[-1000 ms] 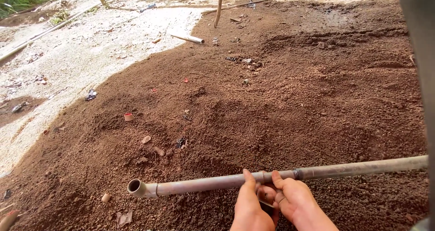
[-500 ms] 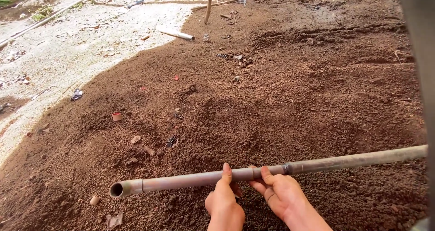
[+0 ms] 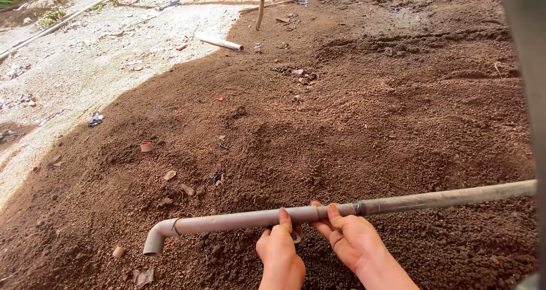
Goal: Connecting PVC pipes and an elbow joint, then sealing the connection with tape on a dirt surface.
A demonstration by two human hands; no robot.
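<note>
2 bare hands, left point(image 3: 278, 250) and right point(image 3: 354, 241), enter from bottom edge. No gloves, no sleeves showing at wrists or forearms. Fingers point(image 3: 284, 217) slim, nails short. No rings or watch seen.

Open brown soil point(image 3: 352, 130) surrounds the long grey pipe point(image 3: 398, 202); scattered shards point(image 3: 169, 175) lie left, a grey post point(image 3: 526, 68) blocks right.

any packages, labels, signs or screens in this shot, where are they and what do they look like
None that can be told as such.
The nearest to it: a small dark crumpled scrap of litter lies at the left, where the pale gravel meets the brown soil; too small to tell what it is.
Both hands hold a bare grey pipe, with no label visible.
</note>
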